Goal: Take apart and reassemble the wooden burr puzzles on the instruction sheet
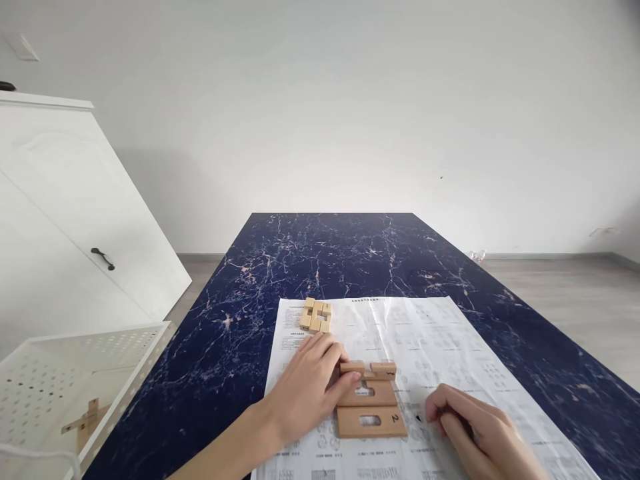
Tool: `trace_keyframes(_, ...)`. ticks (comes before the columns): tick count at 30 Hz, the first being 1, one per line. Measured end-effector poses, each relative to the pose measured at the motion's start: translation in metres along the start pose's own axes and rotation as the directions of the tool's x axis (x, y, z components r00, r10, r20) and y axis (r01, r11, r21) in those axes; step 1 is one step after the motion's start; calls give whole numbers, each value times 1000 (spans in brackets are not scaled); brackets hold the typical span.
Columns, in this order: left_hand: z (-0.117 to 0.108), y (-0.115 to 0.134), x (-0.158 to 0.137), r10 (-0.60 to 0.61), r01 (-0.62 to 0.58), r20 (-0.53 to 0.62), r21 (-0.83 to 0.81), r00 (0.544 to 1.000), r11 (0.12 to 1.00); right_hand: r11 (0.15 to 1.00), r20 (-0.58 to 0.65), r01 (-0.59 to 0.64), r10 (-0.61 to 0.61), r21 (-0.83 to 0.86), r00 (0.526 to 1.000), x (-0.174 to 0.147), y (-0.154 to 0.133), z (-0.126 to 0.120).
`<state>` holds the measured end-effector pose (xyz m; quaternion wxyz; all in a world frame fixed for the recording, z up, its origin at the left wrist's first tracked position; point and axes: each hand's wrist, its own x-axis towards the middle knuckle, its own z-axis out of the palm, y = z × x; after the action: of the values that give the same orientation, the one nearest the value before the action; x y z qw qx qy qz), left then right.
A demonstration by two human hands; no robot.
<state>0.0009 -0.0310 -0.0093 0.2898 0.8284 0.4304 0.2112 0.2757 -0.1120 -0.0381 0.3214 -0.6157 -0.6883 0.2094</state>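
On the printed paper sheet lie brown wooden puzzle pieces in a column. The nearest is a slotted wooden piece [347, 423] marked 2, and behind it lies another slotted brown piece [383, 395]. At the back of the column is a notched wooden piece [383, 369] marked 3. My left hand [313, 383] pinches the left end of that notched piece, its thumb on the near side and part of the fingers hidden. To the right of the column, my right hand [480, 430] rests on the paper, fingers curled closed, with nothing visible in them.
A small group of pale wooden blocks [316, 316] sits beyond my left hand on the paper sheet [415, 327]. The sheet lies on a dark blue marbled table [330, 253]. At left stand a white perforated basket [85, 340] holding wooden pieces [87, 423] and a white cabinet [65, 200].
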Motion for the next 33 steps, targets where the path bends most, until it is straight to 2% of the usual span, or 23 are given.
trace_keyframes(8, -1, -2, 0, -48, 37, -86, -117, 995, 992, 993, -29, 121, -121, 2, 992, 8, -22, 12)
trace_keyframes(12, -4, 1, 2, -99, 69, -97, -270, 990, 960, 993, 68, 119, -118, -13, 991, 16, -25, 14)
trace_keyframes(16, -7, 4, 3, -146, 120, -16, -492, 989, 863, 997, 214, 73, -75, 15, 974, 26, -31, 10)
trace_keyframes(18, -8, 4, 5, -152, 131, 7, -546, 988, 827, 999, 271, 41, -44, 15, 961, 32, -34, 7)
trace_keyframes(29, -11, 3, 9, -186, 154, 14, -625, 983, 765, 999, 379, -42, 50, -30, 924, 52, -39, -2)
trace_keyframes(33, -11, 5, 9, -186, 159, 22, -627, 982, 763, 1000, 352, 8, 1, -26, 936, 51, -37, 0)
